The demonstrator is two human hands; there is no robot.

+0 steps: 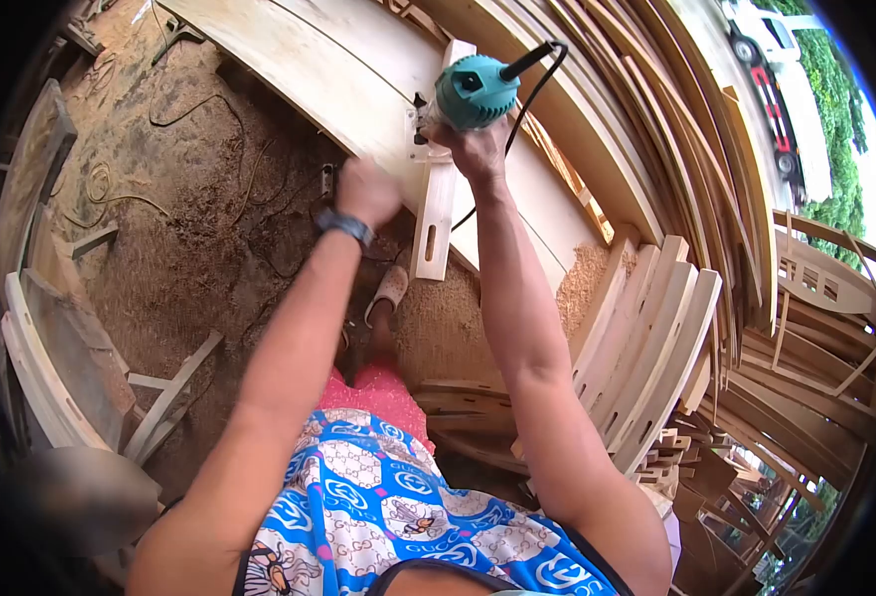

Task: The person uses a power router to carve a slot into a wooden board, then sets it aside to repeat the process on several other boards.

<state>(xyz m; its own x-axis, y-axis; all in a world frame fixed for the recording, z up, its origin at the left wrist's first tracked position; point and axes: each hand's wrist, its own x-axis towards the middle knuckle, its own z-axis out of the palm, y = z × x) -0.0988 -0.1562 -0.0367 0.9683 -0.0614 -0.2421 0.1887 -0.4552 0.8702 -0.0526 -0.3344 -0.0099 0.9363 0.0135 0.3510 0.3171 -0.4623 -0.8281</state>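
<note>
My right hand is wrapped round the lower body of a teal corded trim router. The router stands on a pale wooden strip, which has a long slot near its front end. This strip lies across a wide board and juts out past its edge. Blurred by motion, my left hand is curled into a fist beside the board's edge, left of the strip. Whatever its fingers hold is hidden. A small metal piece shows just left of that fist.
Slotted wooden pieces stand in a row at the right, near long stacked planks. Sawdust and a loose cable cover the floor at left. The router's black cord loops down beside my right hand. Timber leans at far left.
</note>
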